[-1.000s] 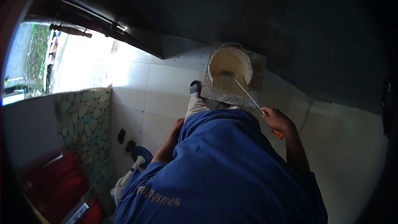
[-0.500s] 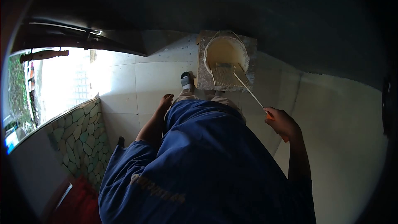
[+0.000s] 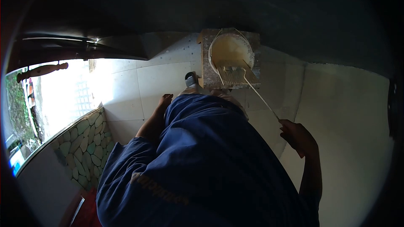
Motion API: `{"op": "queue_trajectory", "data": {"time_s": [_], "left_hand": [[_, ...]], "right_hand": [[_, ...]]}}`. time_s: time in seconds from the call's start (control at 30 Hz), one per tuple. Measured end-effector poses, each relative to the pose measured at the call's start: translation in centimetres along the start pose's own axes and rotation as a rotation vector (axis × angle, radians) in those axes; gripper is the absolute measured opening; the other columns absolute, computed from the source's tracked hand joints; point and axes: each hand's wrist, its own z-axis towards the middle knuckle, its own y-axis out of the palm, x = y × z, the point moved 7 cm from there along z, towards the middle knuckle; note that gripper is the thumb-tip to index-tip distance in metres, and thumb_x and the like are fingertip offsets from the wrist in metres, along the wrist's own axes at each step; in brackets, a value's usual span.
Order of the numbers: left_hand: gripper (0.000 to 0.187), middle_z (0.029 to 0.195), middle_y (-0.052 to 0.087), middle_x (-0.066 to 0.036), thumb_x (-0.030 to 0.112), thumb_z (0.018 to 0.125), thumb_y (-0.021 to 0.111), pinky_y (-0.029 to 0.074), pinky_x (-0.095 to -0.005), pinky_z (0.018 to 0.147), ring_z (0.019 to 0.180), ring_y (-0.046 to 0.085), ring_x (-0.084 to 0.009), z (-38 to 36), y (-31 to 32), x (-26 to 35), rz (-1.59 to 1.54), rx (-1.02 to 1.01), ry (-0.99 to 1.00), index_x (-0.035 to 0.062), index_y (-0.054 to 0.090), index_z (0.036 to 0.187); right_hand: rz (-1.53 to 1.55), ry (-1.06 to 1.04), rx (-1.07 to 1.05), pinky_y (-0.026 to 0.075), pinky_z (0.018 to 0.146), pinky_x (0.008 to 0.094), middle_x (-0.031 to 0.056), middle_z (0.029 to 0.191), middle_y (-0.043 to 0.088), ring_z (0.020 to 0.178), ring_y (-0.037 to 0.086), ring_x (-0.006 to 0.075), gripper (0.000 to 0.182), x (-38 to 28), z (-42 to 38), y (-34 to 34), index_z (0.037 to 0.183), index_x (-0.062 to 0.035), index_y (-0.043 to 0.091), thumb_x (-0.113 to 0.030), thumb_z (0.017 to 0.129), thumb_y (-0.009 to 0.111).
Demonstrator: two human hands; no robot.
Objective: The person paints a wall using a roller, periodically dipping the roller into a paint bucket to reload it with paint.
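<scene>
My right hand [image 3: 299, 136] grips the handle of a paint roller [image 3: 263, 99], whose thin metal rod slants up and left to a bucket [image 3: 211, 54]. The roller's head is at the near side of the bucket, on a ridged roller grid [image 3: 230, 76] that slopes out over the rim; its outline is hard to make out there. Pale cream paint [image 3: 229, 48] lies inside the bucket. My left hand [image 3: 166, 99] hangs by my left side with its fingers curled, and nothing shows in it.
The bucket stands on a paint-spotted wooden board or stool [image 3: 206, 75] against a dark wall [image 3: 252, 4]. My sandalled foot [image 3: 191, 79] is just left of it on pale floor tiles [image 3: 162, 75]. A low stone-patterned wall [image 3: 86, 147] and a bright opening [image 3: 59, 88] lie left.
My right hand has moved right and slightly down, drawing the roller's handle with it. The roller's rod has shifted right on the grid. My left hand has barely moved.
</scene>
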Motion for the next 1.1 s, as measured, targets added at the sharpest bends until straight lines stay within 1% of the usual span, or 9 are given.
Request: {"op": "queue_trajectory", "data": {"time_s": [0.2,0.37,0.5,0.57,0.63,0.8,0.9,0.97,1.1], "left_hand": [[0.042,0.086,0.063,-0.012,0.04,0.079,0.054,0.045,-0.0314,0.073,0.082,0.059,-0.0203,-0.4,-0.3,1.5,0.016,-0.044,0.026,0.0036,0.062,0.097],[0.045,0.087,0.063,-0.009,0.041,0.079,0.056,0.044,-0.0301,0.073,0.081,0.057,-0.0181,-0.7,-0.3,2.3,-0.048,-0.041,0.03,0.0032,0.059,0.104],[0.045,0.087,0.062,-0.009,0.039,0.079,0.058,0.044,-0.0304,0.073,0.081,0.057,-0.018,-0.4,-0.7,1.6,-0.085,-0.015,0.03,0.0023,0.058,0.105],[0.045,0.087,0.062,-0.009,0.038,0.079,0.058,0.045,-0.0305,0.072,0.081,0.057,-0.018,-0.7,-0.8,0.8,-0.141,-0.008,-0.005,0.002,0.058,0.105],[0.044,0.087,0.062,-0.01,0.038,0.08,0.058,0.045,-0.0306,0.072,0.08,0.057,-0.0181,-1.5,-1.0,0.8,-0.195,-0.001,-0.037,0.0017,0.058,0.105],[0.044,0.092,0.063,-0.011,0.038,0.079,0.059,0.046,-0.0314,0.072,0.083,0.058,-0.0187,-2.8,-1.4,1.5,-0.087,0.033,-0.007,0.0023,0.058,0.105],[0.046,0.095,0.063,-0.012,0.039,0.079,0.059,0.046,-0.0313,0.074,0.084,0.059,-0.0196,-2.2,-1.5,1.0,-0.068,-0.007,-0.004,0.0015,0.057,0.106],[0.047,0.096,0.063,-0.013,0.04,0.079,0.059,0.046,-0.0311,0.074,0.085,0.059,-0.0198,-1.5,-1.4,1.0,-0.044,-0.03,0.029,0.0015,0.057,0.107],[0.048,0.096,0.063,-0.013,0.04,0.079,0.059,0.046,-0.0308,0.075,0.085,0.059,-0.0199,-1.1,-1.7,0.9,-0.037,-0.007,0.052,0.0017,0.057,0.108]], "right_hand": [[0.027,-0.04,-0.005,0.047,0.078,0.0343,0.0166,0.1,0.06,0.093,0.059,0.027,0.039,0.1,4.4,0.7,0.119,-0.0043,0.044,-0.009,0.082,0.056],[-0.038,0.056,-0.027,0.047,0.074,0.0345,0.0166,0.094,0.061,0.084,0.06,0.0268,0.04,-0.9,7.5,1.5,0.117,-0.0036,0.046,-0.013,0.08,0.055],[-0.049,-0.024,0.032,0.046,0.073,0.0351,0.0156,0.091,0.061,0.081,0.06,0.0265,0.039,-1.0,9.4,2.7,0.116,-0.004,0.048,-0.013,0.078,0.054],[-0.047,-0.103,0.108,0.046,0.071,0.0359,0.0142,0.086,0.06,0.079,0.059,0.0267,0.034,-1.7,9.8,2.8,0.11,-0.0041,0.05,-0.011,0.077,0.053],[-0.075,-0.063,0.092,0.046,0.07,0.036,0.0139,0.084,0.06,0.077,0.059,0.0267,0.032,-1.8,10.4,3.2,0.107,-0.004,0.051,-0.011,0.077,0.053],[-0.086,-0.051,0.119,0.045,0.068,0.0362,0.013,0.079,0.059,0.074,0.059,0.0268,0.026,-1.7,10.5,3.5,0.101,-0.0039,0.051,-0.01,0.076,0.052],[-0.071,-0.038,0.097,0.046,0.069,0.0359,0.0138,0.083,0.06,0.078,0.059,0.0267,0.029,-2.0,9.3,3.2,0.105,-0.0042,0.051,-0.01,0.077,0.053],[-0.063,-0.03,0.033,0.046,0.076,0.0335,0.0152,0.098,0.06,0.089,0.059,0.0252,0.04,-1.8,8.2,3.2,0.118,-0.004,0.045,-0.009,0.08,0.056],[-0.038,-0.039,0.01,0.046,0.079,0.0335,0.0151,0.103,0.059,0.094,0.059,0.0254,0.039,-1.5,6.1,2.9,0.118,-0.0039,0.045,-0.008,0.081,0.056]]}}
